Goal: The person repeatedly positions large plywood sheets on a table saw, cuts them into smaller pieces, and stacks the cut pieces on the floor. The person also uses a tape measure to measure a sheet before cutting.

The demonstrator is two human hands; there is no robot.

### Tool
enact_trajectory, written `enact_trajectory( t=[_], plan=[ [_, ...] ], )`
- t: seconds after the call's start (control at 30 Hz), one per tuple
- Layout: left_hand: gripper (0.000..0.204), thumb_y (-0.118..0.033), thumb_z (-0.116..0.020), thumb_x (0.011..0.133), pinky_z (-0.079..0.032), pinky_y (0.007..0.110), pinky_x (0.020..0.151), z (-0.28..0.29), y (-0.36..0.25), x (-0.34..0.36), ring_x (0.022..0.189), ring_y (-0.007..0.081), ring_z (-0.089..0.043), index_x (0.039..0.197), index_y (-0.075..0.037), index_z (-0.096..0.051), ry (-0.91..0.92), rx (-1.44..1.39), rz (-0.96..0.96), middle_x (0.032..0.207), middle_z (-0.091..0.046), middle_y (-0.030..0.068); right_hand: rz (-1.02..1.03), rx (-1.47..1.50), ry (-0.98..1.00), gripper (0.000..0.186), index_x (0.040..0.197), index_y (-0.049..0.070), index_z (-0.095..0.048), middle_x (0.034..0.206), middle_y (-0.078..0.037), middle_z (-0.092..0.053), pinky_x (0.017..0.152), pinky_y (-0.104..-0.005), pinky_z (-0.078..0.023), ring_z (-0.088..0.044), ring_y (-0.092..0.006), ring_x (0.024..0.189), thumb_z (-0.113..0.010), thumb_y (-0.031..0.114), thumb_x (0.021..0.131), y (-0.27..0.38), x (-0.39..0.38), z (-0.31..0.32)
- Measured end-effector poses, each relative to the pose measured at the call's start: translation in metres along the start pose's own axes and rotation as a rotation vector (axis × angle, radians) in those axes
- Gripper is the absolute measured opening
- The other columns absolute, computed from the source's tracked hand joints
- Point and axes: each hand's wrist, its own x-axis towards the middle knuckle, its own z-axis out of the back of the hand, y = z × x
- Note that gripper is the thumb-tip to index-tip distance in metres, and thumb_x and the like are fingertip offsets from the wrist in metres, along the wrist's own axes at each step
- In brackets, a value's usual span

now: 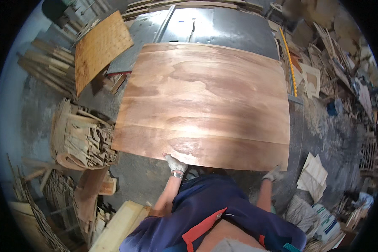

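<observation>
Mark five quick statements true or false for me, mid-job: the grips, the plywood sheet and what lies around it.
1. The left grip and the right grip are both at the near edge of the plywood sheet. True.
2. Both are bare. False: they wear pale gloves.
3. A grey metal surface shows beyond the far edge. True.
4. A yellow strip lies left of the plywood sheet. False: the yellow strip is on the right.
5. A silvery band circles the left wrist. True.
</observation>
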Motion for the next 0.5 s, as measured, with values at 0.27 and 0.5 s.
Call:
enact_trajectory(
  t=[0.27, 0.5],
  plan=[
    [0.097, -0.081, -0.038, 0.086, -0.030, 0.050, 0.115, 0.032, -0.028, -0.002, 0.138, 0.0329, -0.037, 0.152, -0.010, -0.028, 0.212, -0.105, 0.055, 0.152, -0.037, 0.0127, -0.518, 0.618, 0.751, 0.050, 0.138, 0.007, -0.048, 0.134, -0.010, -0.057, 0.105, -0.0510, -0.043, -0.053, -0.0326, 0.123, -0.041, 0.041, 0.100, -0.037, -0.110, -0.044],
    [0.084, -0.071, -0.043, 0.092, -0.042, 0.046, 0.107, 0.048, -0.214, -0.002, 0.128, 0.0304, -0.049, 0.145, -0.006, -0.039, 0.016, 0.131, -0.491, 0.144, -0.047, 0.0137, -0.357, 0.647, 0.617, 0.049, 0.138, 0.006, -0.048, 0.134, -0.013, -0.057, 0.104, -0.0519, -0.044, -0.055, -0.0336, 0.122, -0.044, 0.035, 0.099, 0.001, -0.082, 0.005]
  ],
)
